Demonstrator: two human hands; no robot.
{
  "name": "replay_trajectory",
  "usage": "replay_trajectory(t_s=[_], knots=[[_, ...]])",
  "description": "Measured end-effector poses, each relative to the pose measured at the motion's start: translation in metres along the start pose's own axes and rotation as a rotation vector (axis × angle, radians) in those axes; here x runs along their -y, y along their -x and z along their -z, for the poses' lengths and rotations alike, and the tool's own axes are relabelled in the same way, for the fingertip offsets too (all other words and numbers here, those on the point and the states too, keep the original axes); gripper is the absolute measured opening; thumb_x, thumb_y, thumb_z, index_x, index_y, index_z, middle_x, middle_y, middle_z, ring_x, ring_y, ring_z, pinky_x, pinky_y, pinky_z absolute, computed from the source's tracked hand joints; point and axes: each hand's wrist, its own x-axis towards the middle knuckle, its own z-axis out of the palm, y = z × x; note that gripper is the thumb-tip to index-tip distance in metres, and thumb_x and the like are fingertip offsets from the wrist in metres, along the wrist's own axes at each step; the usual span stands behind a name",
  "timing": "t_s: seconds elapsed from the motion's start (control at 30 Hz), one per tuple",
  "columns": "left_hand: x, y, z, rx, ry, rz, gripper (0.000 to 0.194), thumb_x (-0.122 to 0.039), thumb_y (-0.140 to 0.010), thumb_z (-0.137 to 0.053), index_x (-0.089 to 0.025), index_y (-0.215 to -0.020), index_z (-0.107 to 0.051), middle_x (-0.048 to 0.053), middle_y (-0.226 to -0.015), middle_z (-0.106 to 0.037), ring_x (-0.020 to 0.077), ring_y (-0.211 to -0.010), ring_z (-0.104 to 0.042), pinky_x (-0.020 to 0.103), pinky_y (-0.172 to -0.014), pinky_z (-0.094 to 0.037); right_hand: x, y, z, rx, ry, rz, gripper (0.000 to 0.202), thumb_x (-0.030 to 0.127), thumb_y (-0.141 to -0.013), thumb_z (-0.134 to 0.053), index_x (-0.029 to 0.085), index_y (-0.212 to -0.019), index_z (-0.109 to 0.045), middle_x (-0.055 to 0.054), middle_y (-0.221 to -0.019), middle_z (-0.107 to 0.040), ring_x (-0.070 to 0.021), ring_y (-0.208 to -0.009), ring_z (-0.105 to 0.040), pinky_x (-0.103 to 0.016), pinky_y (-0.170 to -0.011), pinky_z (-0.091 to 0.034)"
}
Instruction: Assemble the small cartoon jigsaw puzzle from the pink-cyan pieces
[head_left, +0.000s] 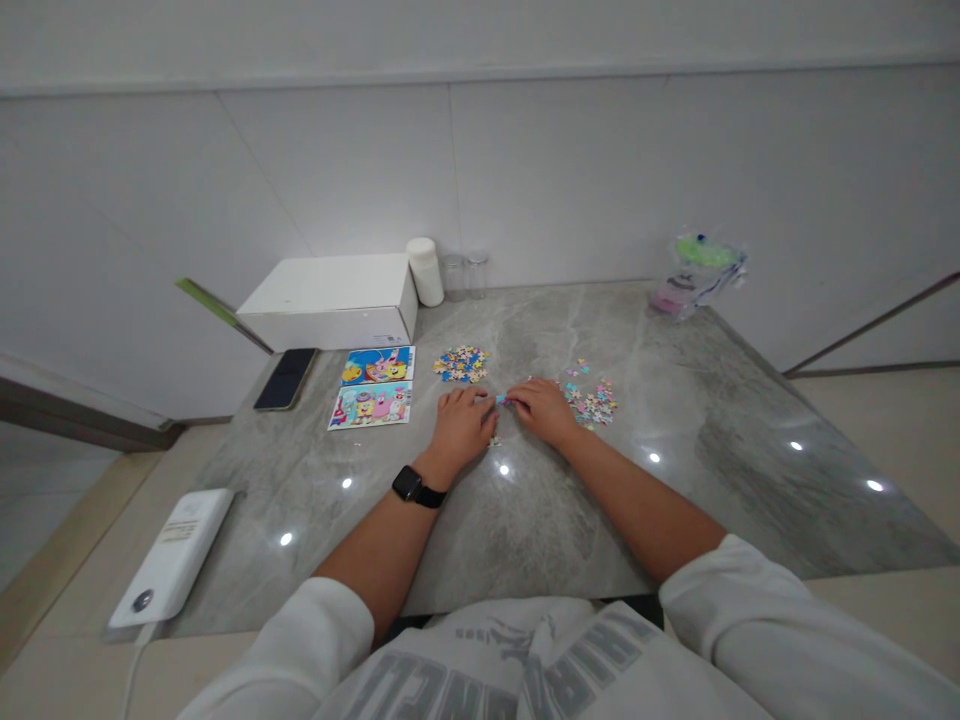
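Head: left hand (465, 428), right hand (547, 408), palms down

Between the blue-and-yellow puzzle pile (461, 364) and the pale puzzle pile (596, 402), I have a lane of grey tabletop (525, 325) running forward to the wall (559, 190). The pale pile sits just beside my right hand (546, 408), with open surface farther right. Ahead of my left hand (466, 425) the other pile is in the way (it lies low, though). Leftward are picture cards (373, 403), then a phone (286, 379); behind, a white box (322, 285), white canister (426, 272) and 2 clear jars (477, 275) block passage.
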Motion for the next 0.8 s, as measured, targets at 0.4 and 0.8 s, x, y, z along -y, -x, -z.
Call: replay_trajectory(t_s=[0.4, 0.8], knots=[[0.045, 0.003, 0.061, -0.426, 0.263, 0.130, 0.030, -0.034, -0.100, -0.060, -0.025, -0.123, -0.076, 0.007, -0.114, -0.072, 0.0228, -0.097, -0.065, 0.042, -0.097, -0.053, -0.086, 0.025, 0.065, -0.163, 0.081, -0.485, 0.022, 0.032, -0.096, -0.063, 0.023, -0.105, -0.081, -0.007, -0.100, -0.080, -0.0234, -0.089, -0.070, -0.036, -0.086, -0.052], [0.076, 0.030, 0.023, -0.466, 0.376, 0.333, 0.053, -0.032, -0.095, -0.061, -0.022, -0.146, -0.053, 0.006, -0.115, -0.068, 0.0181, -0.085, -0.060, 0.036, -0.084, -0.055, -0.105, 0.039, 0.066, 0.137, 0.150, -0.610, 0.026, 0.028, -0.086, -0.077, 0.025, -0.112, -0.079, -0.005, -0.107, -0.081, -0.0219, -0.096, -0.072, -0.031, -0.080, -0.050]])
